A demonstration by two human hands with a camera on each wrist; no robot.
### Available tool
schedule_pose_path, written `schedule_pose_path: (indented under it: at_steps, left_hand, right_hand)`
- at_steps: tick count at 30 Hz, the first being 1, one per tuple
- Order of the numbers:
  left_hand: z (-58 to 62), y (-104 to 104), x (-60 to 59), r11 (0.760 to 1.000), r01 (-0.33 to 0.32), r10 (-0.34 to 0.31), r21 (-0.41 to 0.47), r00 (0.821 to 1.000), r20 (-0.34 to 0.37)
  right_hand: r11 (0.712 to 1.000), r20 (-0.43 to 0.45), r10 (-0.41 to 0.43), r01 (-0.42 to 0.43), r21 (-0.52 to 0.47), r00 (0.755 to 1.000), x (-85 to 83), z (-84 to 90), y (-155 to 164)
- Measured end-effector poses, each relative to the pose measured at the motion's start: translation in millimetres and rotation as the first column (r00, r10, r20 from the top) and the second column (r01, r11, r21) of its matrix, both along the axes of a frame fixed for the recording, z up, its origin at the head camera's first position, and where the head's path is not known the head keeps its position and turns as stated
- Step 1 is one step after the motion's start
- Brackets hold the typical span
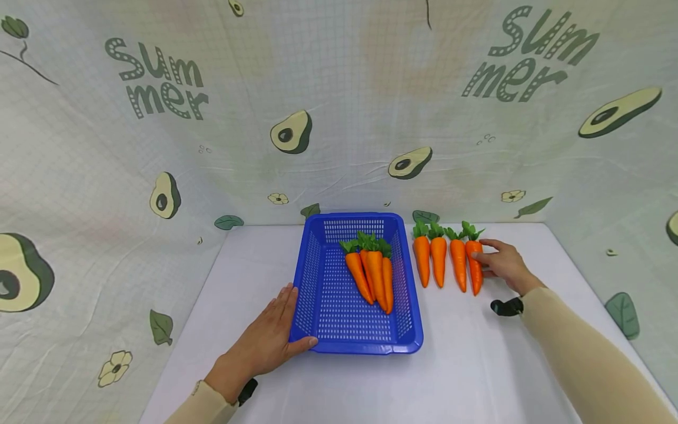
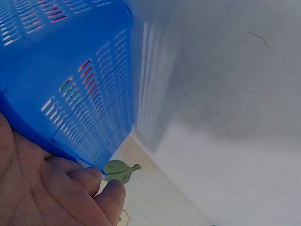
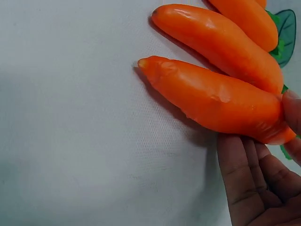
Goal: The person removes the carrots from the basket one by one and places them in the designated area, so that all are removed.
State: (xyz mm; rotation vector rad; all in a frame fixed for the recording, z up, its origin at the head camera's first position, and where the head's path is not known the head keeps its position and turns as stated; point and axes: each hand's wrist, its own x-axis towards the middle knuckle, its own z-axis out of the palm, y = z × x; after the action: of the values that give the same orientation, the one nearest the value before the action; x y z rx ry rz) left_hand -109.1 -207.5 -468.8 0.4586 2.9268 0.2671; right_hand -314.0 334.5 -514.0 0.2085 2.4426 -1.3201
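in the head view, the right hand is lying at the right of centre, its fingers closing on the rightmost carrot of a row of four on the white table. the right wrist view is showing the same carrot stretching across the middle of the frame, with a fingertip pressing its thick end at the right edge and the palm sitting just below it; the carrot is still lying on the table. the three other carrots are lying just beside it to the left, leafy tops pointing up the frame.

the left hand is resting in the lower left of centre, fingers straight along the left wall of the blue basket and the thumb lying against its near rim. the left wrist view is showing the fingers touching the basket's wall at lower left. a bunch of carrots is lying inside the basket, toward its right side.
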Motion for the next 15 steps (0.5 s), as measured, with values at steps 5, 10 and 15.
schedule_pose_path:
  at_steps: [5, 10, 15]
  left_hand:
    - [0.5, 0.9, 0.1, 1.0, -0.006, 0.006, 0.007, 1.0, 0.007]
    - [0.4, 1.4, 0.3, 1.0, -0.013, 0.013, 0.013, 1.0, 0.009]
    - [1.1, 1.3, 0.5, 1.0, -0.009, 0.009, 0.011, 1.0, 0.01]
  right_hand:
    - [0.999, -0.014, -0.005, 0.006, 0.031, 1.0, -2.0, -5.5, -0.3]
    - [0.998, -0.017, -0.006, 0.007, 0.062, 1.0, -2.9, -6.7, -1.9]
    - [0.997, -0.006, -0.015, 0.015, 0.079, 1.0, -3.0, -8.3, -2.9]
